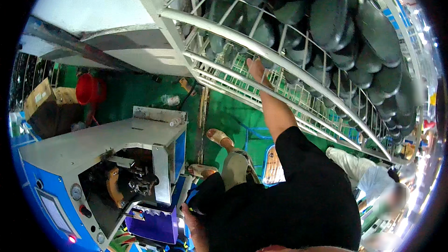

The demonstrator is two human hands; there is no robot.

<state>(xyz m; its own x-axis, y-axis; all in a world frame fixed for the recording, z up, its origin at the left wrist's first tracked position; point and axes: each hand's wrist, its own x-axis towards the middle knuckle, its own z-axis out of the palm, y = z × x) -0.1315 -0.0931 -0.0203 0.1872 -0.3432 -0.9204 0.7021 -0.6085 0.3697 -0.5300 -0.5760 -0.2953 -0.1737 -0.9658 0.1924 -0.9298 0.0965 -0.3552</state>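
My right arm stretches up and away to a white wire rack (261, 43). My right hand (256, 70) is among its lower bars, its fingers extended and partly apart, with nothing visible in them. Above and to the right of that hand, many black shoe-shaped pieces (329, 14) stand packed close together on the rack. Low in the view, my left hand (193, 226) hangs beside a purple bin (154, 226). Its fingers are mostly hidden, so I cannot make out whether it holds anything.
On the left stands a grey and blue machine (102, 140) with gauges, a screen and an open work bay. Behind it are a red bucket (89, 89) and a cardboard box (44, 105). A wooden-topped stool (274, 165) stands near my feet. Another person (368, 177) is at the right.
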